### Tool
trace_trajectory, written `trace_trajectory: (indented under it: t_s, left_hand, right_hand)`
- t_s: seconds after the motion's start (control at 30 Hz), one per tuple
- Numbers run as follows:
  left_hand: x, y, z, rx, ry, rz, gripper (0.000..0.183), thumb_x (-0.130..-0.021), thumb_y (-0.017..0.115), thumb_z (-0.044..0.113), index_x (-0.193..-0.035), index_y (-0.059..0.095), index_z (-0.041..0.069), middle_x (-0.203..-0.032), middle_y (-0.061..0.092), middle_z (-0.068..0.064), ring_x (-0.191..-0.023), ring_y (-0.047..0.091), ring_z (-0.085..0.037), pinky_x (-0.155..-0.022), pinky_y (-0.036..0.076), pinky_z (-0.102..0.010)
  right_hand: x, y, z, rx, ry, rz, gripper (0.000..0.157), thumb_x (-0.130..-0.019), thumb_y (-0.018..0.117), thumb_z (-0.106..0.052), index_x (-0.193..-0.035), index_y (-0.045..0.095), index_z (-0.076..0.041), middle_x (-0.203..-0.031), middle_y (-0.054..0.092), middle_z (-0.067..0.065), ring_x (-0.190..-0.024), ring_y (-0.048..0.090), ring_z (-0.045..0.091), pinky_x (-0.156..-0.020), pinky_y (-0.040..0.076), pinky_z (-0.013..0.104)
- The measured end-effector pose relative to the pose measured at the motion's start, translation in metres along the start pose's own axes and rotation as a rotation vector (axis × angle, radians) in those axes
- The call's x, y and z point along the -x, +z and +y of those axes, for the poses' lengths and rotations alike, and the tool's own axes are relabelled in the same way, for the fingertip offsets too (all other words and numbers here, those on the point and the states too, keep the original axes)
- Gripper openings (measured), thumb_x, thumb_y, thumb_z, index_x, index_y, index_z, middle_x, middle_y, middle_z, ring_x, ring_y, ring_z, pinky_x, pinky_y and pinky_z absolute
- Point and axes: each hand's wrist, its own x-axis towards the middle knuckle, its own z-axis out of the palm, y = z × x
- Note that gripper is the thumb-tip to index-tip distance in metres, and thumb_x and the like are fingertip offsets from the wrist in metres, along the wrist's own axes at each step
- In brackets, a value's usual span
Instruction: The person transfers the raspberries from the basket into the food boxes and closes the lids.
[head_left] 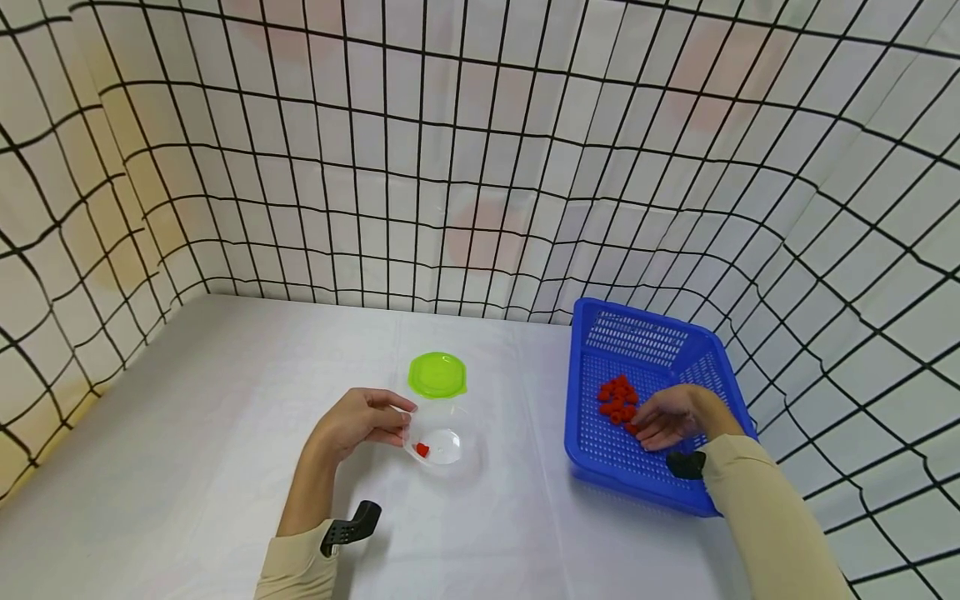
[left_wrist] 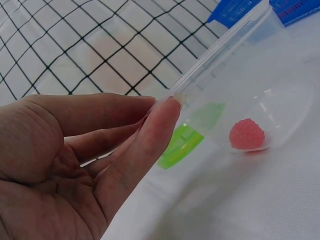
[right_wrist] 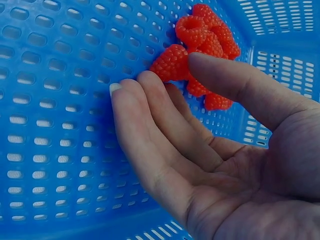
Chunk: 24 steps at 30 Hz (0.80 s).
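My left hand pinches the rim of a clear plastic bowl between thumb and fingers. One red raspberry lies at the bottom of this bowl. Over on the right, my right hand reaches down into a blue plastic basket. Its thumb and fingertips close around a raspberry at the near edge of a pile. The rest of the raspberries are heaped together on the basket's slotted floor, partly covered by my thumb in the right wrist view.
A bright green lid lies flat on the white tabletop just behind the bowl. Black netting over white cloth rises behind the table and along both sides. The basket's raised walls surround my right hand.
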Motion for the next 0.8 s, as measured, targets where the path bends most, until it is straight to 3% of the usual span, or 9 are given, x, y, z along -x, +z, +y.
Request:
trace_trajectory:
  t_s: [0.53,0.8]
  left_hand:
    - [0.000,0.000,-0.001,-0.002,-0.004,0.007,0.039,-0.090,0.067,0.000,-0.123,0.059,-0.020,-0.078,0.070,-0.006,-0.068,0.069,-0.013,-0.069,0.064,-0.029]
    - [-0.001,0.000,-0.001,-0.005,-0.019,0.017,0.038,-0.090,0.067,-0.001,-0.123,0.059,-0.019,-0.078,0.071,-0.006,-0.068,0.069,-0.013,-0.070,0.064,-0.029]
  right_hand:
    - [0.015,-0.003,-0.004,0.043,-0.030,0.034,0.029,-0.097,0.065,-0.015,-0.115,0.063,0.007,-0.096,0.071,0.020,-0.080,0.074,0.024,-0.085,0.063,0.035]
    - [0.024,0.000,-0.022,0.051,-0.060,0.018,0.039,-0.097,0.065,-0.016,-0.126,0.056,0.008,-0.098,0.071,0.020,-0.080,0.073,0.023,-0.082,0.064,0.034]
